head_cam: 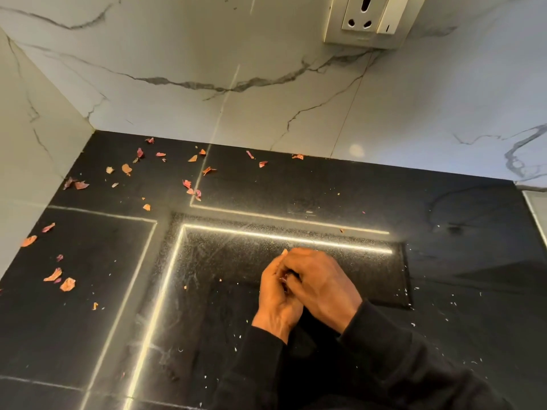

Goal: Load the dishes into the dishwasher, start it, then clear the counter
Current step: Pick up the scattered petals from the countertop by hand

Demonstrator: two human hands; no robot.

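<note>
Several dry onion peel scraps (67, 284), orange and purple, lie scattered over the black counter (325, 184), mostly at the left and along the back wall. My two hands meet above the counter's middle. My left hand (273, 297) is cupped with its fingers curled round a few peel scraps (284, 280). My right hand (324, 284) lies against and partly over it, fingers curled in towards the same scraps. One pale peel tip (284, 251) pokes out above the fingers. What else the hands enclose is hidden.
White marble-look walls (207, 69) close the counter at the back and left, forming a corner. A wall socket with a switch (368, 19) sits at the upper right. Small white crumbs (453, 303) dot the counter to the right of my hands.
</note>
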